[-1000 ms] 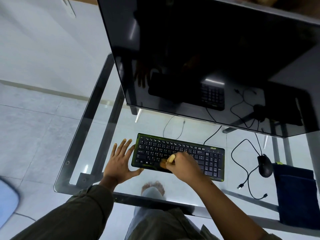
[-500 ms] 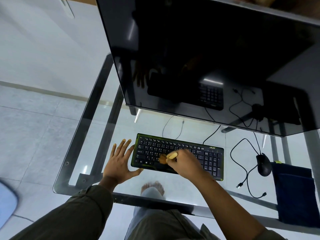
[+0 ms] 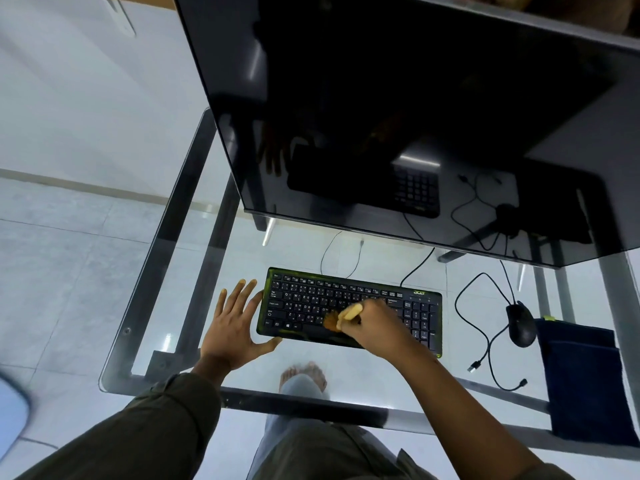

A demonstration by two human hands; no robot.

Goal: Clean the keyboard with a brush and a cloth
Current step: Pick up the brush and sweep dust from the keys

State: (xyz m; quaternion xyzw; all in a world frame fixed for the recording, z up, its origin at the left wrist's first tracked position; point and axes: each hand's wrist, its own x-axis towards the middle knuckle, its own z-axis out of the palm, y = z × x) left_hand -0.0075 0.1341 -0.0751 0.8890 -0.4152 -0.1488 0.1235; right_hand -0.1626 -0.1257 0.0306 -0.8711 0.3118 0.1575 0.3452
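You see a black keyboard (image 3: 349, 308) edged in yellow-green, its keys marked white. Your brush (image 3: 341, 317) has a pale yellow handle and brownish-orange bristles. The mouse (image 3: 520, 325) is black, the cloth (image 3: 585, 382) navy blue.

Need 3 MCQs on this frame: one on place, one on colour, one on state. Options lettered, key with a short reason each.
1. Where does the mouse lie?
A. right of the keyboard
B. left of the keyboard
C. on the keyboard

2. What colour is the folded cloth on the glass table?
A. white
B. dark blue
C. red

3. What is the right hand doing?
A. resting flat
B. holding the brush on the keys
C. gripping the mouse

Key: 1 A, it sits between keyboard and cloth. 2 B, it shows navy at the table's right edge. 3 B, bristles are on the lower key rows while the left hand lies open, touching the keyboard's left end.
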